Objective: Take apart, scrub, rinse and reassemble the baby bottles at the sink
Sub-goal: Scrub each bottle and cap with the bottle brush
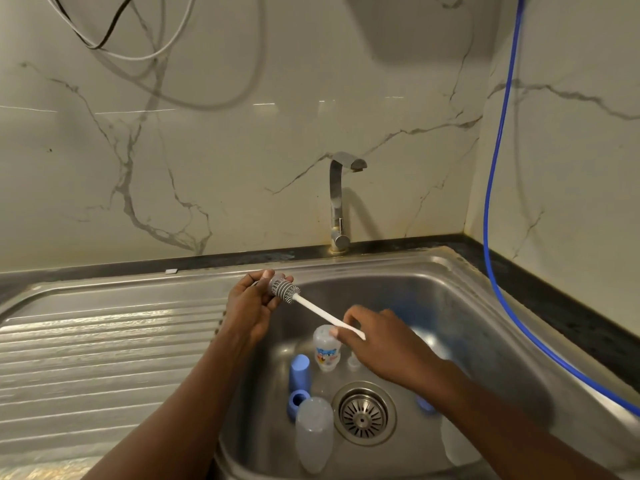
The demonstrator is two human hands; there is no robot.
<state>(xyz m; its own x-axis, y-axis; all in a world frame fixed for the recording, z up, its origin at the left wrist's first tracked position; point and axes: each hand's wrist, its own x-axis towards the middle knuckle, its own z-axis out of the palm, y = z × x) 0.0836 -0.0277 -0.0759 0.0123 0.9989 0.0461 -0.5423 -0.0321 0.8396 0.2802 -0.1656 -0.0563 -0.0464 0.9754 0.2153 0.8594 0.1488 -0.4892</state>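
Over the steel sink (450, 306) the person held a bottle brush (311, 304) between both hands. The left hand (249, 306) was curled around the grey ribbed brush head (284, 289), its grip narrow, with the thumb over the top of the head and the fingers cupped beneath it. The right hand (384, 344) had its grip pinched shut on the far end of the white handle (329, 317), which ran slanting down from the head towards the right. Both hands hovered above the basin, clear of the parts lying below. In the basin, a clear baby bottle with a printed label (326, 349) lay just beneath the right thumb, and a blue cap (300, 372) stood beside it on the left. Nearer the camera, a blue collar ring (297, 403) lay touching a frosted bottle body (314, 433), which lay to the left of the round drain strainer (363, 414). A small clear piece (353, 362), too blurred to name, sat close by the right hand, and another blue part (425, 405) showed partly hidden under the right forearm. A pale object at the lower right of the basin was mostly covered by that arm. The ribbed draining board (104, 341) stretched away to the left. The tap (341, 199) stood at the back rim with no water seen running, against a marbled wall, and a blue hose (498, 168) hung down the right side onto the dark worktop (571, 317).
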